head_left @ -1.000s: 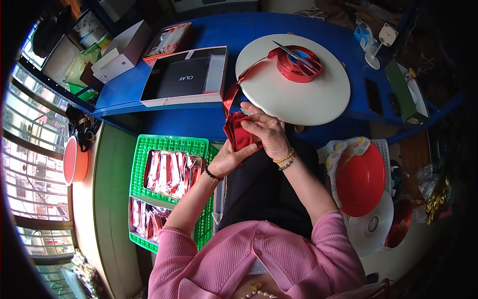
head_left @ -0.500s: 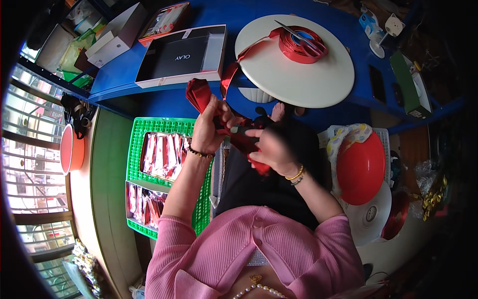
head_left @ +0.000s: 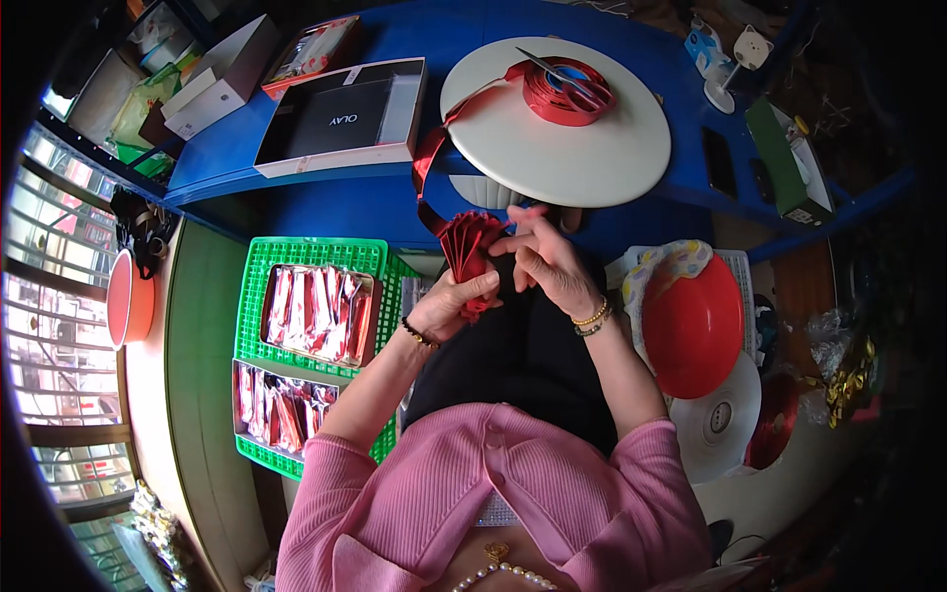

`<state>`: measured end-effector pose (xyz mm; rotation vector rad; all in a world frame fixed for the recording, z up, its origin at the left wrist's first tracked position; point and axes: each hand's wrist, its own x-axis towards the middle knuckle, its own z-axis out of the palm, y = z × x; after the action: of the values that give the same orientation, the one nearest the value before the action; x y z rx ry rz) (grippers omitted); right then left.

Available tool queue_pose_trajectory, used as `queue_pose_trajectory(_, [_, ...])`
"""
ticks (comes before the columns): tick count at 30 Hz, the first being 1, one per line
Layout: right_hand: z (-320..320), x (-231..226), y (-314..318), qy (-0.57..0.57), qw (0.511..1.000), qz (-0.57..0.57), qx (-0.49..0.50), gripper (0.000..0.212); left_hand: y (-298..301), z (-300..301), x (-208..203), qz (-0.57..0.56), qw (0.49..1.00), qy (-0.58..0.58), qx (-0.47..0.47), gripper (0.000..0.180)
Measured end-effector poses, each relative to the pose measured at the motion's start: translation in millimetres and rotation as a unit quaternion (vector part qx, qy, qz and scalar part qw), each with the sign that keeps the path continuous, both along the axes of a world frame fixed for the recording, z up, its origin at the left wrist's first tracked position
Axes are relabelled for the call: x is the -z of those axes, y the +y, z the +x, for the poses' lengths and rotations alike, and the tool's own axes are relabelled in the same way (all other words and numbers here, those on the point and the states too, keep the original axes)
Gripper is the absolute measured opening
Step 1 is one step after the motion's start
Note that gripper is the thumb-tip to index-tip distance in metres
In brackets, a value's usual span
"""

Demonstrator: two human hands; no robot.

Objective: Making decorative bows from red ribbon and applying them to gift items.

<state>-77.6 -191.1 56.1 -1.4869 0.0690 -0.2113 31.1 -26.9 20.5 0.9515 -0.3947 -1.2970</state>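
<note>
My left hand (head_left: 459,301) is closed around a bundle of pleated red ribbon (head_left: 467,242), its folds fanned out at the top. From the bundle a strip of ribbon (head_left: 424,163) runs up over the table edge to a red ribbon roll (head_left: 567,94) lying on a round cream board (head_left: 552,163). Scissors (head_left: 562,74) rest across the roll. Just right of the pleats is my right hand (head_left: 547,261), its fingers stretched out and apart. One fingertip is close to the folds; whether it touches them I cannot tell.
Left of my lap, a green plastic basket (head_left: 254,326) bears two boxes of wrapped red pieces (head_left: 321,311). A red basin (head_left: 695,331) stands at the right. On the blue table (head_left: 222,163) are an open box with a black insert (head_left: 330,113), a phone (head_left: 718,163) and a green box (head_left: 784,168).
My left hand has moved down and right with the ribbon, whose pleats now fan open. My right hand has risen beside it, fingers spread. The whole view has shifted slightly.
</note>
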Motion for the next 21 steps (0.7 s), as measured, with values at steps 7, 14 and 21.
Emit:
queue_pose_trajectory(7, [-31, 43, 23, 0.052, 0.991, 0.127, 0.000, 0.079, 3, -36, -6, 0.014, 0.995, 0.097, 0.021, 0.030])
queue_pose_trajectory(14, [-28, 24, 43, 0.055, 0.974, 0.217, 0.037, 0.044, 19, -62, 26, -0.002, 0.994, 0.027, 0.105, 0.032])
queue_pose_trajectory(21, [-37, 45, 58, 0.068, 0.975, 0.197, 0.079, 0.029, 34, -68, 15, 0.069, 0.982, -0.064, 0.163, 0.023])
